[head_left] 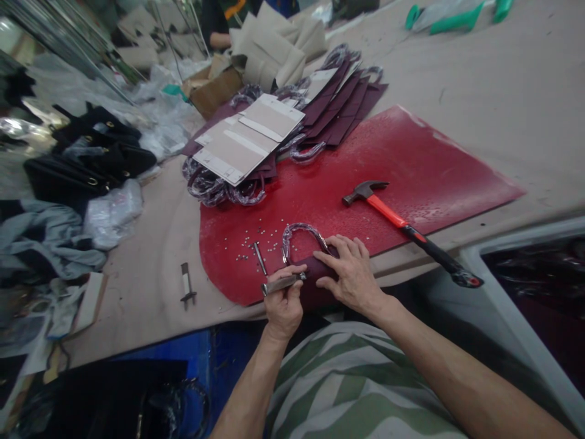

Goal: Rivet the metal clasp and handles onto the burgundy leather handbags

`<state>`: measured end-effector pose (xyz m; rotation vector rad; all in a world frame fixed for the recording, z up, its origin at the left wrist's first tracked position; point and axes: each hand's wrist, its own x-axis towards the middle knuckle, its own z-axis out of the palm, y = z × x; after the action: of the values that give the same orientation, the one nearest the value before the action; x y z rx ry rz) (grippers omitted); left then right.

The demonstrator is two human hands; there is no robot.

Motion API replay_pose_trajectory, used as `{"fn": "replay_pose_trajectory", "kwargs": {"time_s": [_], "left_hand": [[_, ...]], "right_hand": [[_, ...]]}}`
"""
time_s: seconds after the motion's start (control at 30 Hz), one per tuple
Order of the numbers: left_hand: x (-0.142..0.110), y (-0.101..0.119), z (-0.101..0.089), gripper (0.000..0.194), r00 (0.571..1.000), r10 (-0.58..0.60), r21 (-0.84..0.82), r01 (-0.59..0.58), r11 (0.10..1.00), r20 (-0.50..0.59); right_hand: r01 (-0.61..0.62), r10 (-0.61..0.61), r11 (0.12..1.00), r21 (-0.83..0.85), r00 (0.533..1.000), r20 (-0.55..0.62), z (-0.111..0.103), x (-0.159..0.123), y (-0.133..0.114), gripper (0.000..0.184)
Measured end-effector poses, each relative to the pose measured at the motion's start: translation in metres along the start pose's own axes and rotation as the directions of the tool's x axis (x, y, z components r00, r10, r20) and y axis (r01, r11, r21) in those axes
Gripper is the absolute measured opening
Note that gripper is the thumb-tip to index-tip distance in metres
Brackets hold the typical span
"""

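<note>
My left hand (284, 300) is closed round a short metal rod-shaped tool (282, 283), held flat at the near edge of the red mat (365, 164). My right hand (351, 272) lies with fingers spread on a dark maroon bag piece (315, 268). That piece has a plastic-wrapped curved handle (299, 231) arching away from me. Several small metal rivets (262, 241) are scattered on the mat just left of the handle, beside a small metal punch (259, 257).
A hammer (402, 225) with an orange and black handle lies on the mat to the right. Stacked maroon bag pieces with card inserts (256, 137) sit behind. Another small tool (186, 283) lies on the table left. Black bags (86, 158) and plastic wrap pile up far left.
</note>
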<state>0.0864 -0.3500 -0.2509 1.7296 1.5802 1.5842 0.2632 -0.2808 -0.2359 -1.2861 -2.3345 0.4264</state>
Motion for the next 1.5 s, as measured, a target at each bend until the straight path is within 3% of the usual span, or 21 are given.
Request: {"fn": "replay_pose_trajectory", "kwargs": {"time_s": [0.17, 0.4, 0.67, 0.9, 1.07, 1.13, 1.23, 1.33, 1.43, 1.5], "left_hand": [[0.001, 0.002, 0.003, 0.014, 0.993, 0.112, 0.082, -0.113, 0.99, 0.022], [-0.007, 0.007, 0.009, 0.012, 0.99, 0.122, 0.211, -0.104, 0.972, -0.071], [0.01, 0.009, 0.007, 0.014, 0.99, 0.131, 0.236, -0.138, 0.962, 0.044], [0.015, -0.002, 0.01, 0.015, 0.961, 0.258, 0.197, -0.274, 0.941, 0.102], [0.019, -0.006, 0.009, 0.016, 0.952, 0.264, 0.223, -0.293, 0.93, 0.152], [0.018, -0.007, 0.01, 0.016, 0.953, 0.264, 0.23, -0.292, 0.928, 0.147], [0.015, -0.009, 0.011, 0.016, 0.954, 0.264, 0.225, -0.291, 0.93, 0.143], [0.012, -0.011, 0.014, 0.016, 0.96, 0.251, 0.196, -0.272, 0.942, 0.126], [0.011, -0.011, 0.015, 0.017, 0.97, 0.214, 0.16, -0.23, 0.96, 0.113], [0.012, -0.009, 0.016, 0.018, 0.974, 0.196, 0.136, -0.21, 0.968, 0.115]], "right_hand": [[0.007, -0.007, 1.0, -0.008, 1.0, -0.005, 0.0, 0.0, 0.0, 0.051], [0.006, -0.006, 1.0, -0.008, 1.0, -0.005, 0.001, 0.0, 0.0, 0.049], [0.002, -0.002, 1.0, -0.009, 1.0, -0.002, 0.0, 0.0, 0.0, 0.053], [0.024, -0.024, 1.0, -0.02, 0.999, -0.022, 0.002, -0.001, -0.001, 0.049], [0.036, -0.036, 0.999, -0.01, 0.999, -0.017, 0.002, 0.0, -0.003, 0.047], [0.064, -0.063, 0.998, 0.03, 0.997, -0.038, -0.003, 0.0, -0.001, 0.044], [0.082, -0.069, 0.994, 0.068, 0.982, -0.178, -0.02, 0.002, 0.012, 0.035], [-0.046, 0.02, 0.996, -0.082, 0.956, -0.294, -0.046, 0.008, 0.038, 0.032], [-0.225, 0.165, 0.916, -0.333, 0.966, -0.198, -0.068, 0.016, 0.066, 0.039], [-0.282, 0.265, 0.87, -0.404, 0.959, -0.099, -0.077, 0.021, 0.08, 0.034]]}}
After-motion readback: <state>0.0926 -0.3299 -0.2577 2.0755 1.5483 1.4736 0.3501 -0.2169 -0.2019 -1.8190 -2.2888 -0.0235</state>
